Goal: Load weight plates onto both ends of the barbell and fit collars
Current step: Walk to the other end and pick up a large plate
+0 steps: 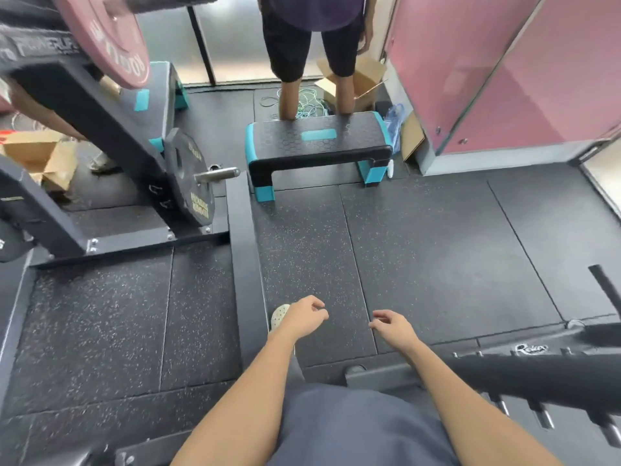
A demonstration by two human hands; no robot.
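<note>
Plates first: in the head view, the black plate (188, 183) hangs on a steel peg (218, 174) low on the rack (100, 122), ahead to your left. A pink plate (104, 38) sits on the barbell sleeve (168, 1) above. Your left hand (304, 319) and right hand (393, 327) hover empty, fingers loosely curled. Expect the black plate to be heavy and rigid, so grip its rim two-handed.
</note>
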